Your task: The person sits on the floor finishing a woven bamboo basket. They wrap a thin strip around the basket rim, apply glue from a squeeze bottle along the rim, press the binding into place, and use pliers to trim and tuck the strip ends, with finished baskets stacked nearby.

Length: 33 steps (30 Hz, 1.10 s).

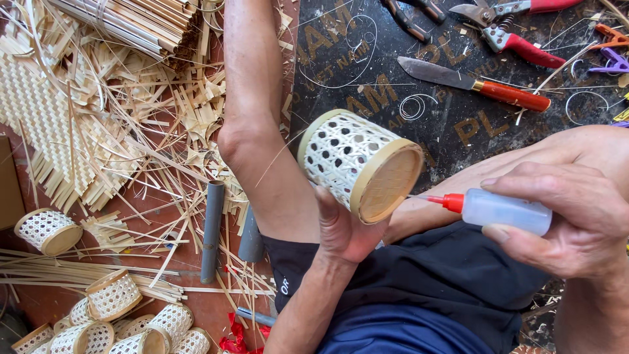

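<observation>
Gripping woven cup (359, 164), left hand (344, 229); right hand (576, 216) clamps glue bottle (501, 211); strip-littered floor (164, 196).

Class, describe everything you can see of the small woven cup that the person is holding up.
The woven cup is a short cylinder lying on its side. Its wall is pale openwork weave with small holes, bound at both ends by smooth tan bands, probably bamboo. The solid round wooden-looking base faces the camera. The left hand grips it from below. The red nozzle of a small squeeze bottle, held in the right hand, points at the base rim, almost touching.
</observation>
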### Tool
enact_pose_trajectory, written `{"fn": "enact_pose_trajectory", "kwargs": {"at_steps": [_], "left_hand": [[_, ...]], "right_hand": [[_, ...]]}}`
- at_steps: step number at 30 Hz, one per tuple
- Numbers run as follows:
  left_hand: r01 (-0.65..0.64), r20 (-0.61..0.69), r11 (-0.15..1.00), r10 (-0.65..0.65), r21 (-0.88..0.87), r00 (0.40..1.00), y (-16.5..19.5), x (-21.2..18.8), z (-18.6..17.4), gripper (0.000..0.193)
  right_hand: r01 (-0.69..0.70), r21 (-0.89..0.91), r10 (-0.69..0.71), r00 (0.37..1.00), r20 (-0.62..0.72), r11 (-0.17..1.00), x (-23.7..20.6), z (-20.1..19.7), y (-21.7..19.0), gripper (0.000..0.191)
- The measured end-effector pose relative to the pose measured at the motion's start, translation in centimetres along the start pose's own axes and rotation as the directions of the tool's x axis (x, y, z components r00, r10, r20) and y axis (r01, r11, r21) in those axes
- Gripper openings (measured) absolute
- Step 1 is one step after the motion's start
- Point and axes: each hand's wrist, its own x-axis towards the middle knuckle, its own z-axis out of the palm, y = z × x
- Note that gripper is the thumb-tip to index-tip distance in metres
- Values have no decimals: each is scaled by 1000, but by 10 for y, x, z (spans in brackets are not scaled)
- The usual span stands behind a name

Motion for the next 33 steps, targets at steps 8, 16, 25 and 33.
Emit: {"fn": "enact_pose_trajectory", "kwargs": {"at_steps": [8, 16, 25, 33], "left_hand": [[-31, 14, 999, 31, 16, 999, 2, -8, -3, 102], [-84, 55, 993, 79, 87, 995, -3, -15, -7, 103], [-5, -80, 994, -3, -106, 997, -4, 0, 28, 103], [111, -66, 977, -125, -183, 990, -20, -7, 37, 100]], "right_hand": [[145, -144, -145, 989, 9, 979, 3, 9, -8, 38], [79, -182, -76, 997, 22, 980, 1, 9, -16, 32], [70, -309, -134, 972, -194, 949, -8, 13, -12, 32], [164, -489, -280, 944, -174, 857, 12, 19, -16, 34]]}}
